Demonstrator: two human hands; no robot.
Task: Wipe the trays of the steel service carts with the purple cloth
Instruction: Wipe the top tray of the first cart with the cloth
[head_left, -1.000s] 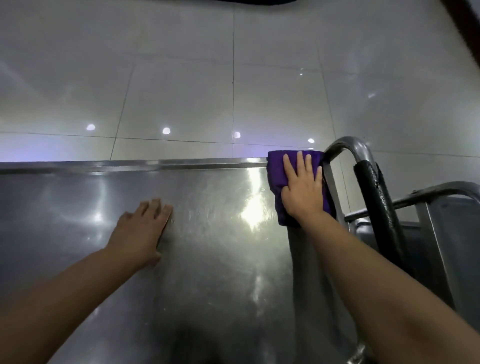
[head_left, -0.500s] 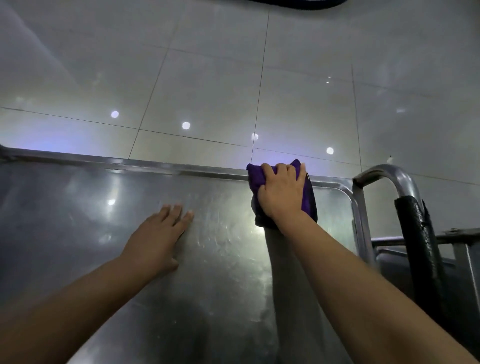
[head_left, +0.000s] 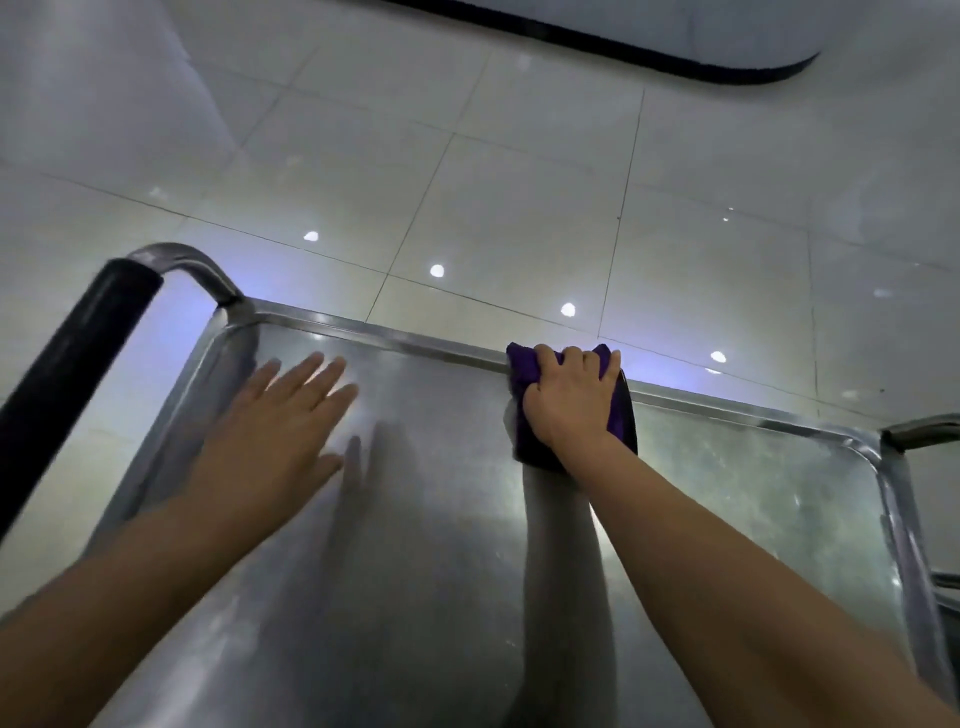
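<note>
Here right hand (head_left: 569, 400) grips purple cloth (head_left: 621, 421) — tray (head_left: 727, 509) far rim.

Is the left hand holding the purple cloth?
No, the left hand lies flat and empty on the tray; the right hand grips the cloth.

Under both hands the tray (head_left: 415, 597) is seen as brushed steel, shiny yet smeared. A soft purple cloth (head_left: 524, 374) is bunched under the right hand (head_left: 569, 400). Left of the left hand (head_left: 275, 431), a handle (head_left: 78, 343) is sheathed in matt black. Beyond the hands, glossy floor tiles (head_left: 519, 208) are shown.
</note>
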